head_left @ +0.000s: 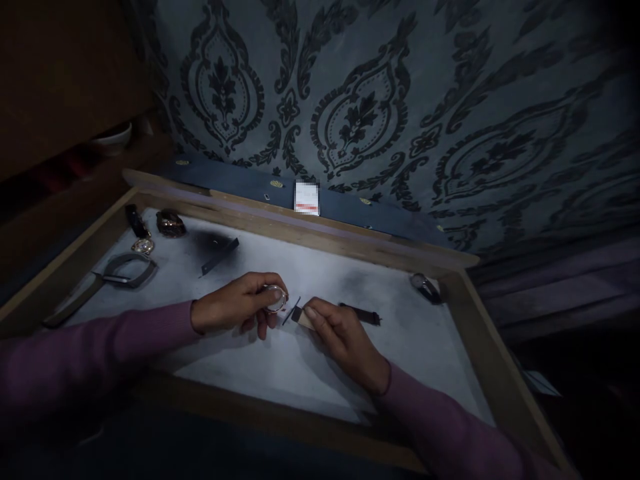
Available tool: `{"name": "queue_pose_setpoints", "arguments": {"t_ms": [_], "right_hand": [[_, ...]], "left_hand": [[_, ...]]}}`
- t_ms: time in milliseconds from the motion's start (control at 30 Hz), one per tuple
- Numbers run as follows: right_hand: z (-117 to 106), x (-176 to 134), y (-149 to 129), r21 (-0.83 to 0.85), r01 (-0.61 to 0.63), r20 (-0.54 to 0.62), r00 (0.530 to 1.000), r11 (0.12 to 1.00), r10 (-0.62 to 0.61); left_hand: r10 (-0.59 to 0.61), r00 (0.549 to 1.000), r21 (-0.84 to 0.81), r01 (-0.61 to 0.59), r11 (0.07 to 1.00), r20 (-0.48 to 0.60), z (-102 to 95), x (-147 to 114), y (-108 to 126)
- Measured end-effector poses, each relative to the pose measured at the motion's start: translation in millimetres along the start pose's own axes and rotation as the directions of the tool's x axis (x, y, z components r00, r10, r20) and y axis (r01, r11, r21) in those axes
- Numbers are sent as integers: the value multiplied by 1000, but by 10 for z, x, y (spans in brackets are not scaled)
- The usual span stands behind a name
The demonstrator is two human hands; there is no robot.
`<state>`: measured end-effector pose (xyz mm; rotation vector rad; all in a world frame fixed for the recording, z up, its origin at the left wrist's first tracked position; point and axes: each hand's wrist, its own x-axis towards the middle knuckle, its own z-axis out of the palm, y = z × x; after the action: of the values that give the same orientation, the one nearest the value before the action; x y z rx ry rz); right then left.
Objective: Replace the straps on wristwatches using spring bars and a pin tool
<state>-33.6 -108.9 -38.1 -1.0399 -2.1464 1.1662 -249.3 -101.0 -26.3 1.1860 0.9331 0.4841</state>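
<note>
Round watch case point(277, 306), shiny metal rim, pale face partly covered by a thumb: being held over the middle of the white-lined wooden tray point(270, 219). Left hand point(244, 299), half curled, is gripping the case. Right hand point(343, 330), nearly closed, is pinching a flat beige piece with a dark end point(305, 320), at the case's four o'clock. Black strap section point(366, 315) is lying at three o'clock.

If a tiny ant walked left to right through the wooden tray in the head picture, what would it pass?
Gold-rimmed watch → chunky dark watch → slanted dark strip → round watch case in the left hand → dark-and-tan piece in the right hand → dark strap → watch near the right side.
</note>
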Motion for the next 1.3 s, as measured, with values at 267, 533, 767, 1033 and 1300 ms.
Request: {"name": "queue_pose_setpoints", "arguments": {"t_ms": [267, 533, 767, 1033, 1300], "right_hand": [[10, 17, 24, 29, -28, -1, 1000, 999, 28], [4, 21, 19, 31, -33, -2, 999, 999, 33], [13, 23, 20, 43, -18, 2, 1000, 999, 18], [19, 23, 26, 40, -15, 1, 1000, 999, 15], [17, 28, 21, 19, -25, -2, 1000, 1000, 25]], "left_hand": [[15, 998, -84, -10, 996, 57, 8, -14, 17], [11, 995, -22, -9, 1000, 99, 28, 0, 2], [18, 997, 41, -22, 999, 80, 70, -10, 4], [28, 997, 34, -30, 999, 73, 64, -1, 8], [8, 998, 54, -11, 998, 60, 67, 1, 20]]}}
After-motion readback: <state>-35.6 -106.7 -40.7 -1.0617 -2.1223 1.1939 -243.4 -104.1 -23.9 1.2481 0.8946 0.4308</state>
